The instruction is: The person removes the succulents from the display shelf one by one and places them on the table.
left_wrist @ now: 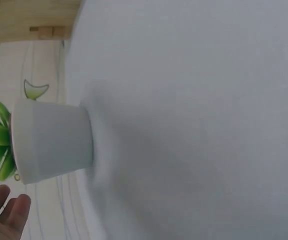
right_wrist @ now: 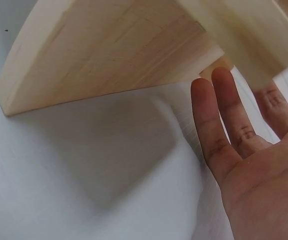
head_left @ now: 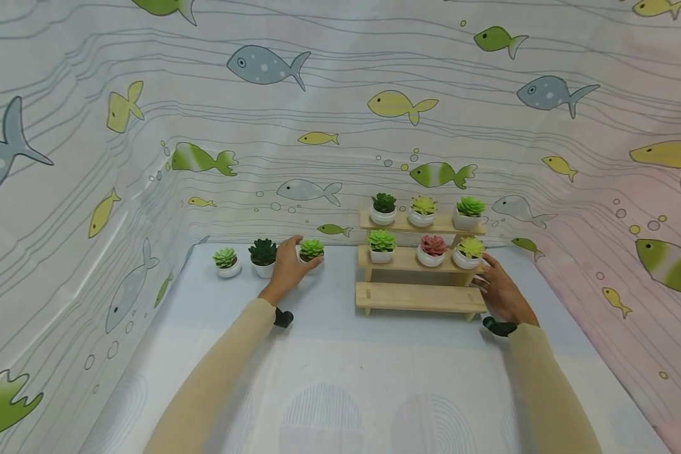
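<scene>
1. I see left hand (head_left: 288, 268) around the green succulent (head_left: 311, 248), rightmost of 3 left of the stand (head_left: 420, 297), fingers apart; closing off-centre could tip it.
2. Right hand (head_left: 499, 294), fingers extended, no grip, at stand's right end; bumping could drop the yellow succulent (head_left: 470, 248).

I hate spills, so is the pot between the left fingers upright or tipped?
Upright: the pot has its base toward the table in the sideways left wrist view, and the head view shows leaves on top.
</scene>
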Action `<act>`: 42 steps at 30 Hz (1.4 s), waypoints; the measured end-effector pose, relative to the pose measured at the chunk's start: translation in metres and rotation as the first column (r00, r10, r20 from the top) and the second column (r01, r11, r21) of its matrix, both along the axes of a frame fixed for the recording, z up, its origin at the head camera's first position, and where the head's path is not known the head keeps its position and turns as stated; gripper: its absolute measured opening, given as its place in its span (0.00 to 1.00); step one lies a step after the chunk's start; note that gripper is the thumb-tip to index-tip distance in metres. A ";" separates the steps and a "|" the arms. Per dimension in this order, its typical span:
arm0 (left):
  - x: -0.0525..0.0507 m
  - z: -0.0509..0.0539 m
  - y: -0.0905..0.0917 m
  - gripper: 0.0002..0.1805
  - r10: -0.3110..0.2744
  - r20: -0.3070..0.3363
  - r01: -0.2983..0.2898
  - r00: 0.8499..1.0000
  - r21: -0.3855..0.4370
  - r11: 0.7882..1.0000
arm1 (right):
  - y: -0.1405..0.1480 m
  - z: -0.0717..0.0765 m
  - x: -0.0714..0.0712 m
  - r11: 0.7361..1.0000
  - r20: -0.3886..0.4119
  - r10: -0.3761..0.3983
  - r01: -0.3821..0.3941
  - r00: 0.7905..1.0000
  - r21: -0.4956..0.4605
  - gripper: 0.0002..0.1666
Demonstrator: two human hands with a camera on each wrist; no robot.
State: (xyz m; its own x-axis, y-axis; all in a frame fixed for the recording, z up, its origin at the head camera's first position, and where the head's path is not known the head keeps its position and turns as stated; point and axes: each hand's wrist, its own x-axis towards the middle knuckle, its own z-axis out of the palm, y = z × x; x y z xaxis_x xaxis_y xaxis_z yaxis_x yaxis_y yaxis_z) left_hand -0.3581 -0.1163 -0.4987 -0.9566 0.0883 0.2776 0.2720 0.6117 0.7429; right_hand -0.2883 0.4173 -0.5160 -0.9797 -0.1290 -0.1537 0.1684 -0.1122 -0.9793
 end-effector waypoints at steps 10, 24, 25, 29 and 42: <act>0.011 0.028 0.028 0.37 -0.088 -0.156 0.103 0.984 0.087 0.991 | 0.001 -0.003 0.000 1.000 0.028 -0.021 0.021 0.999 -0.002 0.37; 0.018 0.037 0.075 0.32 -0.306 -0.138 0.324 0.942 0.128 0.937 | 0.000 -0.002 0.000 1.000 0.012 -0.025 0.025 1.000 0.012 0.36; 0.019 0.037 0.078 0.33 -0.320 -0.128 0.336 0.939 0.129 0.933 | 0.000 -0.002 0.000 1.000 0.012 -0.026 0.026 1.000 0.009 0.35; 0.019 0.038 0.089 0.36 -0.364 -0.109 0.376 0.925 0.121 0.919 | -0.001 -0.003 0.000 1.000 0.011 -0.022 0.022 1.000 0.002 0.33; 0.015 0.041 0.107 0.40 -0.373 -0.079 0.380 0.924 0.097 0.920 | 0.000 -0.002 -0.002 1.000 0.024 -0.018 0.017 1.000 0.021 0.39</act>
